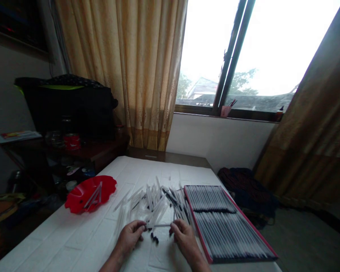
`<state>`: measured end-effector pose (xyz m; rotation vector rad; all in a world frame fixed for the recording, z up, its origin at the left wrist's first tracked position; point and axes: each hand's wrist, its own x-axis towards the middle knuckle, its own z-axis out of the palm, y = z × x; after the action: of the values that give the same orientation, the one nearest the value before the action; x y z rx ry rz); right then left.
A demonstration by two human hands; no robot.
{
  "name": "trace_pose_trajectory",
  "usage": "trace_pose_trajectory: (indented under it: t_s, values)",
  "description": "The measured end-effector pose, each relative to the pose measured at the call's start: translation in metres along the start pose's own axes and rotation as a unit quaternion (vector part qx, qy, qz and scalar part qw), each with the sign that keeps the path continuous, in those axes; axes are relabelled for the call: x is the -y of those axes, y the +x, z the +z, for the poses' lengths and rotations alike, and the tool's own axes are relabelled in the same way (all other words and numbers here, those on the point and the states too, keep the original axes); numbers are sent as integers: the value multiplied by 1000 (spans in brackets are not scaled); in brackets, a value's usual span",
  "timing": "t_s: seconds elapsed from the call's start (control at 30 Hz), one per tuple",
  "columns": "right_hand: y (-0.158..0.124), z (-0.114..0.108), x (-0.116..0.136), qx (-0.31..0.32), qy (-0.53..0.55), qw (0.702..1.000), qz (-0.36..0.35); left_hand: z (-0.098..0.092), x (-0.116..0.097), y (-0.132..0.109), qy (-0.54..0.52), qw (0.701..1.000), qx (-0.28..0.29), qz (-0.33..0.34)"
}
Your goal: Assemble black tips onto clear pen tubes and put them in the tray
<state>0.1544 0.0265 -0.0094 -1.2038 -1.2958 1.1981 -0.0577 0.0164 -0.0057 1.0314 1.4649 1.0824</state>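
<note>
My left hand (pixel 131 235) and my right hand (pixel 184 237) are over the white tabletop, fingers closed. Between them runs a slim, pale pen barrel (pixel 162 225), level, one end at the fingertips of each hand. Small black caps (pixel 154 238) lie on the table between my hands. Just beyond is a loose heap of clear plastic tubes (pixel 153 198), with dark thin pen parts (pixel 174 198) at its right. To the right of my right hand, a pink-edged box (pixel 198 230) holds two rows of pens (pixel 229 230) packed side by side.
A red wavy-edged dish (pixel 73 194) with a few tubes stands on the left of the white table (pixel 82 234). Behind it is a dark cabinet (pixel 102 151) with a red can (pixel 72 141). Curtains (pixel 150 75) and a window are ahead; a dark cloth-covered pile (pixel 246 189) is at the right.
</note>
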Motion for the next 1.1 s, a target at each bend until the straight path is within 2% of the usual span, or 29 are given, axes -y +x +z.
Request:
trace_pose_trajectory:
  t_s: [0.13, 0.33, 0.6, 0.87, 1.1]
  values:
    - [1, 3, -5, -16, -11, 1000, -5, -1, -3, -3, 2, 1000, 3, 4]
    - [0, -1, -8, -7, 58, 998, -13, -2, -5, -5, 4, 1000, 0, 5]
    - [1, 3, -8, -32, -20, 999, -8, -3, -2, -5, 16, 1000, 6, 7]
    - [-2, -5, -1, -20, 58, 998, 8, -2, -2, -5, 17, 1000, 6, 7]
    - [0, -3, -5, -26, -1, 1000, -6, -3, 1, -6, 13, 1000, 17, 9]
